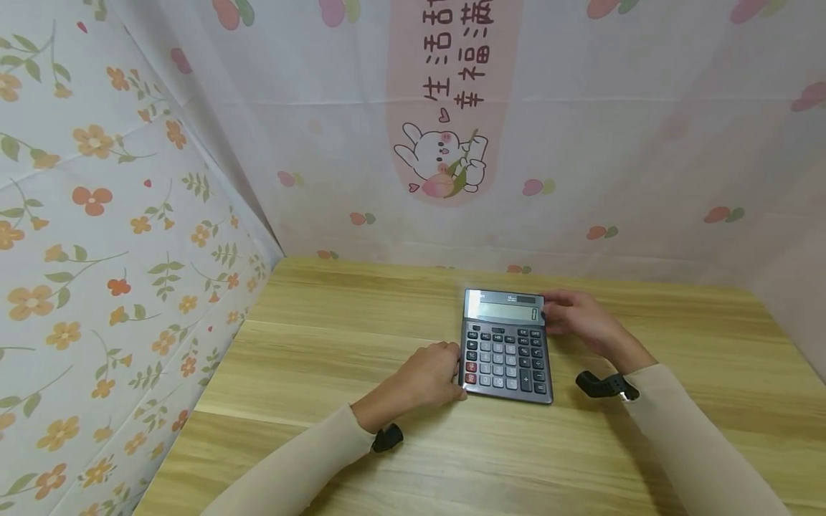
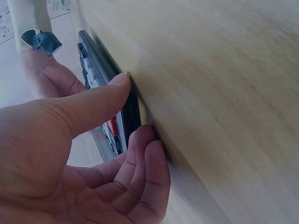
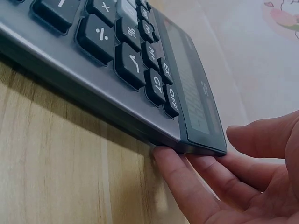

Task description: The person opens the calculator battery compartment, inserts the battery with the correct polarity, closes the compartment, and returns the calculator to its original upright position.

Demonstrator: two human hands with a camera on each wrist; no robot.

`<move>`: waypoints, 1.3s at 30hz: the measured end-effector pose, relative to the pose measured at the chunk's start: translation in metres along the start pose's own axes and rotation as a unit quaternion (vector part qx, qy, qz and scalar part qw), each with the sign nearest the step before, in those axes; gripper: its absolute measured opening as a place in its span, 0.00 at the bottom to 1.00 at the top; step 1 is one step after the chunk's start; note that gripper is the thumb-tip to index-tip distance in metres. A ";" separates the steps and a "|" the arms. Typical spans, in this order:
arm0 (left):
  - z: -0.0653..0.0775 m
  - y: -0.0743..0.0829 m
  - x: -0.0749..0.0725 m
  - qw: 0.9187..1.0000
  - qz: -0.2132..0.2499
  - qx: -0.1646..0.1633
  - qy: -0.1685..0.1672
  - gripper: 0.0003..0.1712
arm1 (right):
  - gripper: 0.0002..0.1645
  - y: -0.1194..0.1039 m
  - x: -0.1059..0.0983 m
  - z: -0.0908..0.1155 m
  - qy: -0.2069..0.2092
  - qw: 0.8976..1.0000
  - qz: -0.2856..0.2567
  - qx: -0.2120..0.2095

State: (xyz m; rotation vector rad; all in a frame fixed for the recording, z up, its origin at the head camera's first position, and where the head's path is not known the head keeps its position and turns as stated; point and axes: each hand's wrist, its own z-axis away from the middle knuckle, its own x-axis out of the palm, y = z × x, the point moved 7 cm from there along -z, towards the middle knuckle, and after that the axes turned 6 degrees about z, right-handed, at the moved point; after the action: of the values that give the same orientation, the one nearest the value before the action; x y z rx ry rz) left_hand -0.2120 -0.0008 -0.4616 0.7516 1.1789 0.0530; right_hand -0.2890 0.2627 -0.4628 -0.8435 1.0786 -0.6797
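Note:
A grey desk calculator with dark, light and red keys lies face up, its display at the far end showing a 0. At its left edge is my left hand. In the left wrist view the thumb lies along the calculator's side, and the curled fingers reach its lower edge. My right hand holds the far right corner beside the display. Seen from the right wrist, its fingertips are under that corner and the thumb is right by the edge.
The calculator is over a wood-grain table. A pale curtain with a rabbit print hangs behind, and a flowered cloth hangs at the left. Dark straps are on both wrists over beige sleeves.

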 end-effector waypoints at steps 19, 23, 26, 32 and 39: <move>0.000 0.000 0.000 1.000 0.001 -0.015 -0.007 0.25 | 0.34 0.004 0.001 0.002 0.004 1.000 -0.009 -0.001; 0.000 0.000 0.000 1.000 0.000 -0.015 -0.007 0.25 | 0.34 0.004 0.001 0.003 0.006 1.000 -0.009 -0.006; 0.000 0.000 0.000 1.000 0.001 -0.015 -0.007 0.25 | 0.34 0.005 0.001 0.002 0.006 1.000 -0.012 -0.006; 0.000 -0.001 -0.001 1.000 0.004 -0.014 -0.008 0.24 | 0.34 0.006 0.001 0.002 0.004 1.000 -0.021 -0.003; -0.001 -0.002 -0.001 1.000 0.005 -0.011 -0.004 0.25 | 0.35 0.004 0.001 0.001 0.003 1.000 -0.023 -0.004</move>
State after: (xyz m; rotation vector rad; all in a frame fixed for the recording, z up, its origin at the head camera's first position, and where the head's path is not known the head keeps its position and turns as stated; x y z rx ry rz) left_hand -0.2142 -0.0023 -0.4620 0.7380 1.1648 0.0718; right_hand -0.2874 0.2641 -0.4669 -0.8766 1.0711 -0.7177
